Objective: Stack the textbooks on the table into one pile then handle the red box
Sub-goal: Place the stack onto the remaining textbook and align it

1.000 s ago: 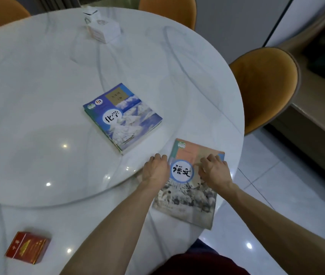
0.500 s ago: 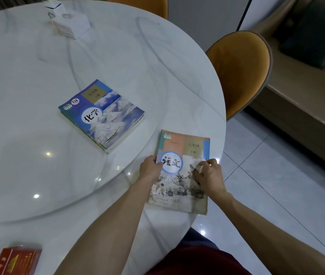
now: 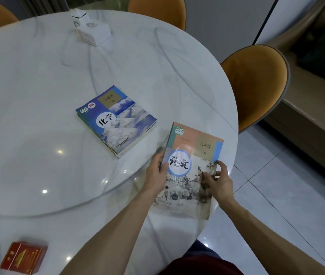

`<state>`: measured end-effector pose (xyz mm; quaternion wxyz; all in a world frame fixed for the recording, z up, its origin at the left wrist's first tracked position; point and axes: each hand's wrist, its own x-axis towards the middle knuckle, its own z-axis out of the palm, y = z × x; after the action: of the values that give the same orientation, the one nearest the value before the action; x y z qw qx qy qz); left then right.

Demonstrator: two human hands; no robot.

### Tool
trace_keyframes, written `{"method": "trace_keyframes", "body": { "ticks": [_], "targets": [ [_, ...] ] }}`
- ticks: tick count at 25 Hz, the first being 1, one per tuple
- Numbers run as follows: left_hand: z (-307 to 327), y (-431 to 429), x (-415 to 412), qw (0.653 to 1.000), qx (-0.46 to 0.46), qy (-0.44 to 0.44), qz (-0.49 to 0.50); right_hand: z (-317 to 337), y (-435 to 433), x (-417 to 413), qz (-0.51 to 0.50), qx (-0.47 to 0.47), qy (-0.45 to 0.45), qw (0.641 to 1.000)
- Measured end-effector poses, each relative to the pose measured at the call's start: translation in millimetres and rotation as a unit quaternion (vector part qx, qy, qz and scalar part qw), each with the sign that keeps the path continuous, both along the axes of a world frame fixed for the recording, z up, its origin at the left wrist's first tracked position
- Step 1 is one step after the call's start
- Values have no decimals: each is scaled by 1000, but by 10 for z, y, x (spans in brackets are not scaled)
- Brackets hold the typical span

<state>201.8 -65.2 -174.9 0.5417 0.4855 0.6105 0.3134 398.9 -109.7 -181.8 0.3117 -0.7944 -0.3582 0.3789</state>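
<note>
A textbook with an orange-and-grey cover (image 3: pixel 192 153) is at the table's near right edge, its far end tilted up off the surface. My left hand (image 3: pixel 156 172) grips its left edge, and my right hand (image 3: pixel 218 180) grips its right edge. A blue textbook with snowy mountains (image 3: pixel 116 119) lies flat on the glass turntable, to the upper left of the held book and apart from it. A red box (image 3: pixel 24 258) sits at the near left of the table, away from both hands.
The round white marble table (image 3: pixel 177 76) carries a glass turntable (image 3: pixel 38 165). A white tissue box (image 3: pixel 91 30) stands at the far side. Orange chairs (image 3: pixel 256 84) surround the table, one close on the right. A bench runs along the right wall.
Both hands moved from resting on the orange-and-grey textbook's cover to gripping its side edges, and its far end has come up off the table. The blue textbook and red box stayed put.
</note>
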Motion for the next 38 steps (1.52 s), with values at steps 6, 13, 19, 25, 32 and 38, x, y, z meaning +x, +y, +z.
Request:
{"method": "trace_keyframes", "body": {
  "ticks": [6, 13, 19, 25, 32, 38],
  "targets": [
    [141, 312, -170, 994, 2, -40, 98, 280, 537, 8, 35, 29, 42, 998],
    [349, 717, -359, 973, 4, -86, 214, 673, 1391, -187, 115, 67, 21, 991],
    [510, 1113, -735, 946, 4, -55, 321, 880, 2195, -735, 200, 98, 10, 975],
    [528, 1435, -1091, 925, -18, -1, 379, 831, 2820, -1255, 283, 99, -8, 954],
    [402, 1581, -1417, 910, -64, 98, 398, 600, 3194, -1716, 325, 91, -27, 941],
    [258, 1602, -1531, 913, -57, 208, 347, 351, 3260, -1801, 323, 82, -53, 941]
  ]
}}
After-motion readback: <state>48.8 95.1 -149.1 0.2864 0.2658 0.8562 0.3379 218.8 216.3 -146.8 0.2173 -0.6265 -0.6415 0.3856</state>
